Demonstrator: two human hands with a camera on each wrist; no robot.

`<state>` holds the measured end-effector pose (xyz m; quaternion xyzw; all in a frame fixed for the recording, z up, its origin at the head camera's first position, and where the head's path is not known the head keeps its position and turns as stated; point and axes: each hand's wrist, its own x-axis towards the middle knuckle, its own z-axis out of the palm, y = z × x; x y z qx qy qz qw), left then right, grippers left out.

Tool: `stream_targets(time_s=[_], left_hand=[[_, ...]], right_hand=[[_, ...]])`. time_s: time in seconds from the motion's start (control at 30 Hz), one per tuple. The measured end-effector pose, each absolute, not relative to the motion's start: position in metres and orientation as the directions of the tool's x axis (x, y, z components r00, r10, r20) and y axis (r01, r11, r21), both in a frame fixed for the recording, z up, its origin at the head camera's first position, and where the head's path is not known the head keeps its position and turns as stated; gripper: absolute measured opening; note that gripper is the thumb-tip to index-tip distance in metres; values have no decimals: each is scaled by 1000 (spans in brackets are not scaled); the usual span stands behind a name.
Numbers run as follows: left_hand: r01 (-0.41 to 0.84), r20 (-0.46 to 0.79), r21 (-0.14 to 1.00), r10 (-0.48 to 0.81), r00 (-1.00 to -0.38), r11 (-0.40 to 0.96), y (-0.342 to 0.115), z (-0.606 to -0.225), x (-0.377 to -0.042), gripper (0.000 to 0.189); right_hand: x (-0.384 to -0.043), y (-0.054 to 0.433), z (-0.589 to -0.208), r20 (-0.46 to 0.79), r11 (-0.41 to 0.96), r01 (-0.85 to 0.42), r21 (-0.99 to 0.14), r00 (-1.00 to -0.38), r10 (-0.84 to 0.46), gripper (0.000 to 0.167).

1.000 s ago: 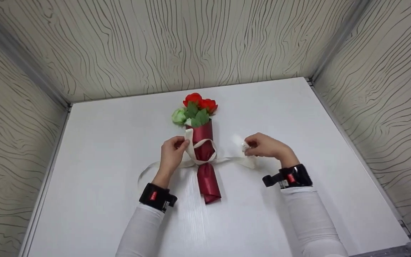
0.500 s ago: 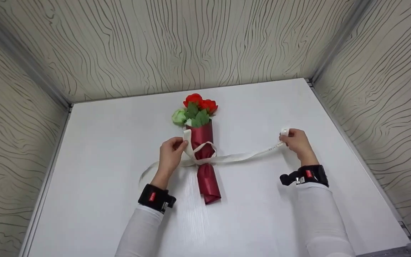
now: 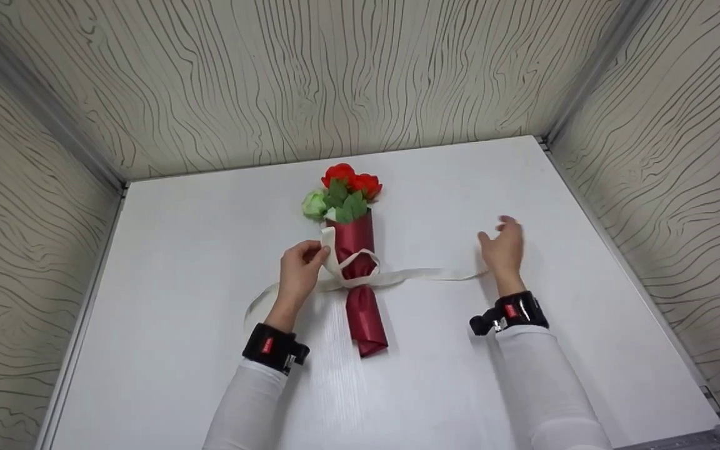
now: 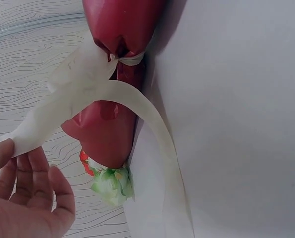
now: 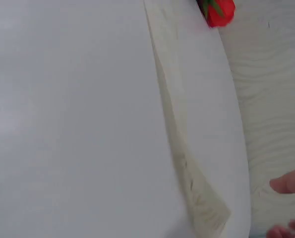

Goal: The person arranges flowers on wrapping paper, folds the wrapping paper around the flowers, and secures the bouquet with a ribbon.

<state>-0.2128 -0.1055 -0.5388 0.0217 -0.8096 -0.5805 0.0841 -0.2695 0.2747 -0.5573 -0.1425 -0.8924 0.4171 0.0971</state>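
A bouquet in dark red wrapping (image 3: 354, 234) lies on the white table (image 3: 197, 237), with red flowers (image 3: 339, 175) and a pale green one (image 3: 314, 204) at its far end. Cream ribbon (image 3: 422, 274) cinches the wrapping's middle. My left hand (image 3: 299, 269) pinches a raised loop of it between thumb and fingers left of the bouquet; the left wrist view shows that hand (image 4: 33, 198) on the ribbon (image 4: 43, 116). The other ribbon tail (image 5: 204, 198), with printed marks, stretches right across the table. My right hand (image 3: 502, 250) hovers by that tail, fingers spread, holding nothing.
Another ribbon tail (image 3: 260, 297) curves to the left behind the left wrist. Wood-grain panels (image 3: 335, 75) enclose the table at the back and both sides. Black camera straps (image 3: 272, 345) sit on both wrists.
My right hand drew the ribbon tail out to the right, let it go and came back slightly left. The tail dropped toward the table. The left hand kept its pinch nearly still.
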Motion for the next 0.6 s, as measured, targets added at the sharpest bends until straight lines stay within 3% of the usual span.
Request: stream_targets(time_s=[0.1,0.23,0.4,0.6], left_hand=[[73,121,943,-131,-984,324,-104,-540,-213,17],[79,127,943,-128,-984,324,-103,-540,-213,17],[77,124,941,-124,-984,329,-102,-540,-213,17],[103,153,936,-127,-980,336,-102,-539,-211,17]], right_hand=[[-263,239,-559,154,627,-141,-766,-987,-33,25],[-247,190,-561,113,543,-339,-768,-907,-407,19],[-230,146,-568,114,486,-430,-761,-826,-552,23],[-226,125,-575,171,478,-477,-737,-816,-551,16]])
